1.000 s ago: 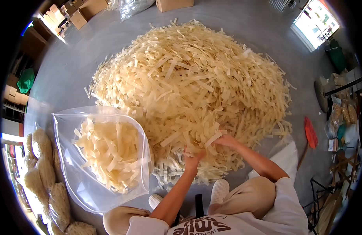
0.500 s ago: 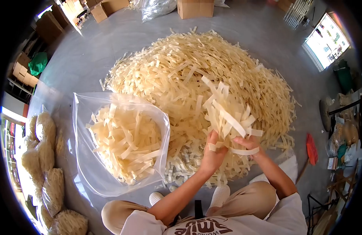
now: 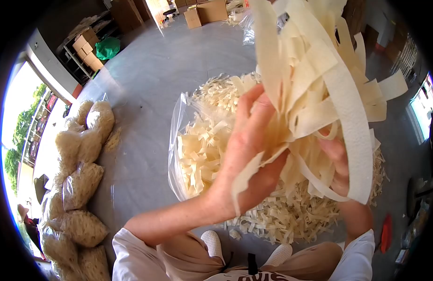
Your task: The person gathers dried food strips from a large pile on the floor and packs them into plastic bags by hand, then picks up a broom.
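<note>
A big bunch of pale cream flat strips (image 3: 310, 79) is lifted close to the camera in the head view, between my two hands. My left hand (image 3: 256, 154) is wrapped round the near side of the bunch, one strip hanging across its back. On the other side, my right hand (image 3: 337, 161) has its fingers curled against the strips, partly hidden by a long loop. Below and behind lies the heap of the same strips (image 3: 291, 218) on the floor. Left of it, a clear plastic bag (image 3: 175, 164) holds more strips and is partly covered by my left arm.
Several filled clear bags (image 3: 82, 185) lie in a row along the left. Cardboard boxes (image 3: 211, 11) and a green bag (image 3: 107, 48) sit at the back. A red dustpan-like object (image 3: 386, 232) lies at the right, and grey floor (image 3: 146, 117) spreads between.
Both hands have raised the bunch from just above the heap up toward the camera. The view has turned left, showing more of the filled bags and the doorway.
</note>
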A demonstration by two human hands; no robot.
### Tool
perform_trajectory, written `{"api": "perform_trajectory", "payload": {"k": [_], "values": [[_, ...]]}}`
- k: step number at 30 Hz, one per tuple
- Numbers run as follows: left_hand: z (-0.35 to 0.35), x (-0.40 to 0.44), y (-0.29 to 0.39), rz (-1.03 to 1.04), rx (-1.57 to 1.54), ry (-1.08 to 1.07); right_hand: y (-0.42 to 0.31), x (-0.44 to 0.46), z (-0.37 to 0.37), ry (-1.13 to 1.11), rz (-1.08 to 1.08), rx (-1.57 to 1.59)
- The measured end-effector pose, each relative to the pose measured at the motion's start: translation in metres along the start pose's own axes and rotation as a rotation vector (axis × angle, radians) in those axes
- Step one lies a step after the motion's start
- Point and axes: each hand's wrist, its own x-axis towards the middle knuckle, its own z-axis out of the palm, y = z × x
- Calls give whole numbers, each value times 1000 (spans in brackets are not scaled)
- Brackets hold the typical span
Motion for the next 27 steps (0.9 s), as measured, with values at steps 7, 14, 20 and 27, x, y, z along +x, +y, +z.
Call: {"api": "perform_trajectory", "payload": {"k": [7, 14, 20, 27], "values": [[-112, -60, -18, -45, 971, -471, 41, -12, 65, -569, 454, -304], [-134, -90, -13, -507, 1034, -422, 67, -5, 51, -757, 315, -747], [-131, -86, -15, -367, 1018, -278, 37, 12, 37, -449, 281, -683], [-113, -82, 3, -119, 913, -138, 64, -15, -19, -288, 280, -770]]}}
